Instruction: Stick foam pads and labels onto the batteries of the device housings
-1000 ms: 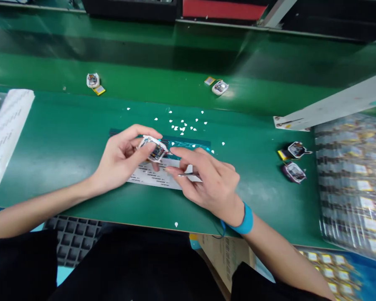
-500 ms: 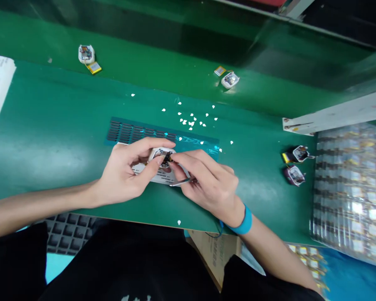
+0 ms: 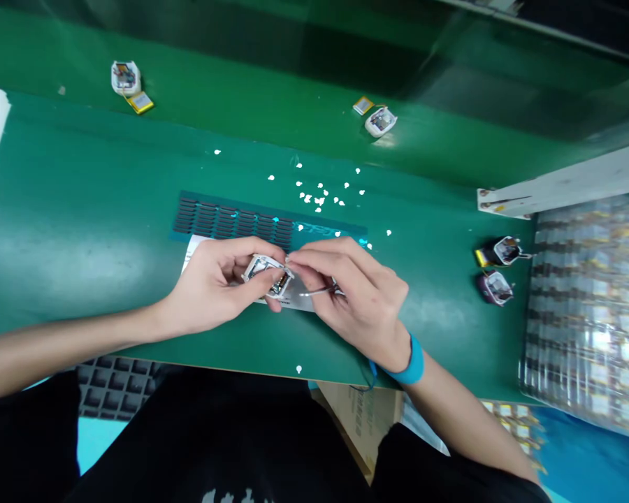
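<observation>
My left hand [image 3: 214, 283] grips a small white device housing [image 3: 268, 274] with exposed circuitry, held just above a white printed sheet [image 3: 192, 249] on the green bench. My right hand [image 3: 353, 290] is closed around metal tweezers [image 3: 322, 290], and its fingertips press against the housing's right side. A blue band [image 3: 411, 360] circles my right wrist. A teal sheet with rows of dark strips [image 3: 230, 220] lies just beyond both hands.
Small white scraps [image 3: 319, 192] are scattered past the teal sheet. Similar housings lie at the far left [image 3: 126, 77], far centre [image 3: 380, 120] and right [image 3: 497, 269]. A clear tray of packaged parts [image 3: 590, 307] fills the right side. A white block [image 3: 560, 185] leans near it.
My view has tilted down and the hands sit lower on the bench. My right hand has closed in on the housing, and the teal strip sheet is uncovered.
</observation>
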{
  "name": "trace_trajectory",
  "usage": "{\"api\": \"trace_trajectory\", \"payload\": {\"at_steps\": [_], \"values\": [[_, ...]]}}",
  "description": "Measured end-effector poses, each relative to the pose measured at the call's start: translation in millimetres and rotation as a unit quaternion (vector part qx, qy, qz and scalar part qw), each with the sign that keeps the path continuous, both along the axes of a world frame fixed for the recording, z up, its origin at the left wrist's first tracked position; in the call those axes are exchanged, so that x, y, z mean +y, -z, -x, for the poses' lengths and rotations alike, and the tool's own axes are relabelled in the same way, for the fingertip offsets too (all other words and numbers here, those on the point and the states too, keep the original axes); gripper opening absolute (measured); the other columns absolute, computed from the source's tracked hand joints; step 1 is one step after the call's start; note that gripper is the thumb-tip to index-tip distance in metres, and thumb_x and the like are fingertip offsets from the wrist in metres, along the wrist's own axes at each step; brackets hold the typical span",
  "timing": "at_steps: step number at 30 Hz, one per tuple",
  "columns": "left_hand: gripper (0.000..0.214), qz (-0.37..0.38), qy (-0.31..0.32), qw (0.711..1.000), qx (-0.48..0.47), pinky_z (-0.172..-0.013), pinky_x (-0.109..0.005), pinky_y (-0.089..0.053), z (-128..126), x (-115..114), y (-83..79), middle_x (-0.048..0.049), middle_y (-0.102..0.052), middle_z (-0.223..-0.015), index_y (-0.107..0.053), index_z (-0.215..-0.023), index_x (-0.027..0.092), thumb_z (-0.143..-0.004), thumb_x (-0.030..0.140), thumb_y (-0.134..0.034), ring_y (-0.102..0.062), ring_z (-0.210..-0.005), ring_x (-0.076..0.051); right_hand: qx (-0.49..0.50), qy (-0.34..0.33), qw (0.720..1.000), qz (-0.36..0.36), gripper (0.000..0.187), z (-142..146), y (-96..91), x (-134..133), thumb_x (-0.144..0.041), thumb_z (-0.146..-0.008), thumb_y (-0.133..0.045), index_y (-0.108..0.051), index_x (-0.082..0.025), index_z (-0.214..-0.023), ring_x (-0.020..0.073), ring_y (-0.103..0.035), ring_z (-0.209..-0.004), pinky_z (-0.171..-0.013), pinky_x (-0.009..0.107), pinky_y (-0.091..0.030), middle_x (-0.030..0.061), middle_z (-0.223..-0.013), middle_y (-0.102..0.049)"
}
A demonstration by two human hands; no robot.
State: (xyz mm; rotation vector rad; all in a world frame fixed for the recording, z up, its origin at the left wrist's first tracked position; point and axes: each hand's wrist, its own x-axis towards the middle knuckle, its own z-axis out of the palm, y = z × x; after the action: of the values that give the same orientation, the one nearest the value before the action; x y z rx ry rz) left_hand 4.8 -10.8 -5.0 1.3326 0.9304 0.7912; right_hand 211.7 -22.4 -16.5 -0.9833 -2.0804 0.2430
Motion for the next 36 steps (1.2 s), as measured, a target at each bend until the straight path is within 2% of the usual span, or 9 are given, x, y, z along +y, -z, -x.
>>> {"api": "trace_trajectory", "payload": {"at_steps": [4,7,10,13,16,20,24,31,36], "values": [[0.004,0.014,-0.002,1.0,-0.001,-0.052,-0.02,-0.062,1.4,2.9,-1.0,0.0022,-0.078,-0.075,-0.071,-0.092,0.019,-0.09,0.018,-0.068,-0.077,-0.057,-0.017,-0.05,-0.003,0.998,-0.041,0.028,-2.4,3.4,-3.3,-0.001,-0.096,-0.061,-0.069,-0.02,-0.114,0.014,-0.078,-0.088,-0.07,0.023,-0.062,0.0038,-0.106,-0.081],[0.004,0.011,0.007,1.0,0.005,-0.052,-0.021,-0.063,1.3,3.8,-1.3,0.0017,-0.078,-0.073,-0.071,-0.088,0.018,-0.09,0.018,-0.067,-0.077,-0.058,-0.017,-0.113,-0.009,0.99,-0.078,0.026,-4.7,3.2,-3.4,-0.006,-0.097,-0.062,-0.068,-0.018,-0.119,0.0173,-0.079,-0.087,-0.069,0.026,-0.062,0.0056,-0.107,-0.082],[0.002,0.017,0.003,1.0,0.009,-0.049,-0.02,-0.062,0.1,3.0,-1.9,0.0011,-0.077,-0.074,-0.07,-0.09,0.017,-0.09,0.018,-0.068,-0.077,-0.056,-0.018,-0.158,0.09,0.98,-0.079,0.029,-7.4,1.0,0.8,-0.004,-0.097,-0.059,-0.069,-0.017,-0.12,0.0185,-0.079,-0.087,-0.071,0.026,-0.062,0.0068,-0.107,-0.082],[0.006,0.041,-0.016,0.999,-0.004,-0.051,-0.023,-0.064,-1.1,2.3,-2.1,0.0012,-0.077,-0.073,-0.067,-0.095,0.018,-0.089,0.017,-0.068,-0.078,-0.057,-0.02,-0.195,0.178,0.962,-0.073,0.038,-11.6,-1.7,7.1,0.0,-0.096,-0.055,-0.067,-0.017,-0.128,0.0218,-0.08,-0.098,-0.077,0.029,-0.063,0.0101,-0.122,-0.079],[0.01,0.062,-0.022,0.997,-0.026,-0.052,-0.025,-0.066,-1.2,2.5,-1.6,0.0015,-0.076,-0.07,-0.062,-0.096,0.019,-0.088,0.016,-0.068,-0.079,-0.058,-0.022,-0.214,0.102,0.968,-0.088,0.04,-15.4,-4.8,9.2,-0.004,-0.098,-0.056,-0.065,-0.02,-0.134,0.0212,-0.079,-0.1,-0.076,0.029,-0.062,0.0092,-0.134,-0.075],[0.017,0.076,-0.023,0.996,-0.048,-0.055,-0.027,-0.067,-0.6,2.1,-0.5,0.0024,-0.075,-0.067,-0.059,-0.101,0.019,-0.086,0.015,-0.067,-0.079,-0.059,-0.022,-0.265,-0.008,0.954,-0.142,0.028,-17.2,-11.5,5.1,-0.009,-0.102,-0.056,-0.071,-0.014,-0.125,0.0147,-0.073,-0.076,-0.056,0.028,-0.053,0.0087,-0.128,-0.077],[0.03,0.044,-0.054,0.997,-0.034,-0.046,-0.022,-0.06,-0.5,0.4,2.2,0.0057,-0.071,-0.06,-0.058,-0.11,0.02,-0.083,0.015,-0.07,-0.076,-0.053,-0.019,-0.287,-0.011,0.945,-0.158,0.027,-17.3,-17.3,1.9,-0.008,-0.103,-0.053,-0.075,-0.013,-0.117,0.0129,-0.071,-0.075,-0.057,0.026,-0.051,0.0081,-0.121,-0.08],[0.013,-0.034,-0.045,0.998,0.029,-0.039,-0.019,-0.043,0.0,-6.2,6.3,0.0047,-0.066,-0.06,-0.062,-0.099,0.018,-0.088,0.016,-0.068,-0.062,-0.045,-0.011,-0.261,-0.027,0.949,-0.173,0.028,-8.9,-14.7,-0.4,-0.009,-0.105,-0.048,-0.075,-0.006,-0.113,0.0138,-0.074,-0.077,-0.058,0.025,-0.056,0.011,-0.113,-0.082],[0.011,-0.113,-0.061,0.991,0.021,-0.055,-0.02,-0.058,-3.4,-13.6,7.4,0.001,-0.076,-0.072,-0.061,-0.101,0.018,-0.092,0.013,-0.063,-0.073,-0.06,-0.013,-0.269,-0.014,0.944,-0.189,0.034,-3.7,-11.9,-5.3,-0.011,-0.105,-0.043,-0.074,-0.003,-0.115,0.0153,-0.075,-0.074,-0.055,0.026,-0.057,0.0151,-0.113,-0.081]]}}
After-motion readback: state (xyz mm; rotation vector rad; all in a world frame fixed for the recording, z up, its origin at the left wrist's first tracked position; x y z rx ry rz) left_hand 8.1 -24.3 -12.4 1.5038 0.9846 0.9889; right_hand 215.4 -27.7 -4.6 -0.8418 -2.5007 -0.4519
